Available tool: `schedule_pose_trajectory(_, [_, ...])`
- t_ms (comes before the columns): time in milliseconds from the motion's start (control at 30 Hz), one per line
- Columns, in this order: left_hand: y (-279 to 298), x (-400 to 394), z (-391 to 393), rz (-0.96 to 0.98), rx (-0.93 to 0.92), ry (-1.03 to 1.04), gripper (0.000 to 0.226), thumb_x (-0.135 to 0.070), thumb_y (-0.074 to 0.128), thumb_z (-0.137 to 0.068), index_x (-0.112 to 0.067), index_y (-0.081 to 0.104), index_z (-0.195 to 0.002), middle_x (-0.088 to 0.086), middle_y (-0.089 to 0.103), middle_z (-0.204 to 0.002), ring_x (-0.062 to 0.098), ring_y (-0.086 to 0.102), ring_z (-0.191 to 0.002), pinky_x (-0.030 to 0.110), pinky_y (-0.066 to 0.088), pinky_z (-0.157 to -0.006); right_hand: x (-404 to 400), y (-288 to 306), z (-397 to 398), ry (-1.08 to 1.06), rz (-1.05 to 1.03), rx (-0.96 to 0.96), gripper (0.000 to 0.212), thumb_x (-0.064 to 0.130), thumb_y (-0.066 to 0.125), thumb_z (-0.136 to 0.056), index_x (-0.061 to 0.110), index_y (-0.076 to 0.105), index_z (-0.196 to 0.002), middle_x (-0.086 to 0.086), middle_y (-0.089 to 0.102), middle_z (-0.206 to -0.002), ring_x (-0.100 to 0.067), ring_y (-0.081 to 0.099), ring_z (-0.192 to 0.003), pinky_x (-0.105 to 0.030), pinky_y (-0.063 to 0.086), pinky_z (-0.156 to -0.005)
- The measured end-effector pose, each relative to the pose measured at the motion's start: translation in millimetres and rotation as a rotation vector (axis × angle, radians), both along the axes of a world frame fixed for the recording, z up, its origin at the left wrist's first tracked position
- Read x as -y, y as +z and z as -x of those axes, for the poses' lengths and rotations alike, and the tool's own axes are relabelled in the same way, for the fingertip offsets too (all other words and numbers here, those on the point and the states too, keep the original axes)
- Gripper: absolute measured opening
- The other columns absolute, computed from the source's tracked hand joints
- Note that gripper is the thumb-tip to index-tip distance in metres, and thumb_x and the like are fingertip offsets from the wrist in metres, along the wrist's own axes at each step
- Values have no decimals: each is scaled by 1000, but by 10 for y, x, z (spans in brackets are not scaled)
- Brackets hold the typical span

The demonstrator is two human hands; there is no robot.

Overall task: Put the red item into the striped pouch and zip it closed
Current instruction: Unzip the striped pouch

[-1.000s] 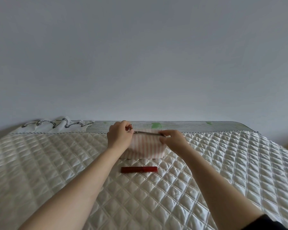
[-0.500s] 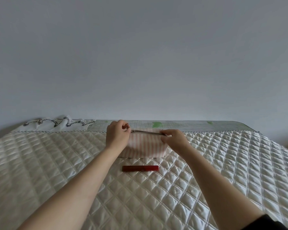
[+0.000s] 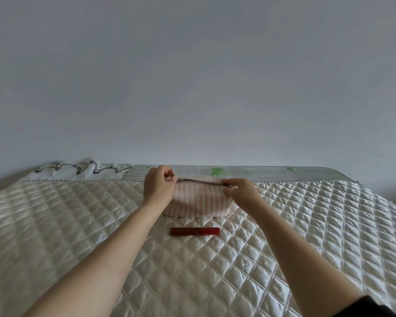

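Note:
A pink and white striped pouch (image 3: 198,201) stands on the quilted bed cover, zipper on top. My left hand (image 3: 157,187) pinches the zipper pull at the pouch's left end. At the right end my right hand (image 3: 241,193) grips the top edge of the pouch. The zipper line between the two hands looks drawn together. A slim red tube, the red item (image 3: 194,231), lies flat on the quilt just in front of the pouch, untouched by either hand.
The white quilted cover (image 3: 306,225) spreads across the whole bed. A white cloth with dark rope trim (image 3: 82,171) lies at the far left edge. A patterned mat with green leaves (image 3: 249,172) runs along the wall behind the pouch.
My left hand with the zipper pull has shifted slightly left along the top of the pouch. The right hand and the red item stay where they were.

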State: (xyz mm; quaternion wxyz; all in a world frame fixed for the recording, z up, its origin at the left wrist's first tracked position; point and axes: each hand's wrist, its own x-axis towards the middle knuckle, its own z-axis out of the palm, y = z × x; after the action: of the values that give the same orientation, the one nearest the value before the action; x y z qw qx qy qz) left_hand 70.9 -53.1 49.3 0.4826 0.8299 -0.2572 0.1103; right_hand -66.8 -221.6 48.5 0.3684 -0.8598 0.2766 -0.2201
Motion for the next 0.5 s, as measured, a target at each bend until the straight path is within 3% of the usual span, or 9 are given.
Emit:
schedule_pose_trajectory(267, [-15,-78,-39,5,-37,-4,7,-12,60,-84,-5,61,-86,17,61,-93,29,55,-84,31,38,-68,21,-32,-12,-4,-40,6,35,15,57,-82,21,66,-115,11,65,-72,1,39,-29,-15,34,-38])
schedule_pose_trajectory(500, [-27,-114,-41,66,-52,-15,7,-11,60,-84,-11,57,-78,11,59,-85,23,53,-75,29,35,-61,0,-27,-6,-8,-50,22,35,12,56,-82,18,66,-115,12,61,-66,2,39,-27,-9,28,-31])
